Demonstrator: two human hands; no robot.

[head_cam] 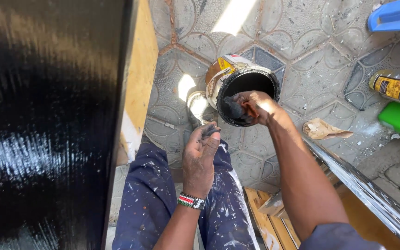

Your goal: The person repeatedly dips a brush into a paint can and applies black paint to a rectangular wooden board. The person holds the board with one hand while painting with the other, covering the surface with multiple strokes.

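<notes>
Black inside of tin (247, 83) too dark to read. Right hand (255, 107) over tin rim, fingers curled around black rag (234, 108). Left hand (200, 157) above knee, fingers closed, contents unclear.

panel (42, 115): wood, glossy wet black | can (237, 81): metal, paper-labelled | floor (311, 60): rough patterned tile

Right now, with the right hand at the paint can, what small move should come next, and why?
Probably lift the right hand and its black wad off the can rim toward the board: the wad looks loaded, and the board's wet black coat shows streaks.
</notes>
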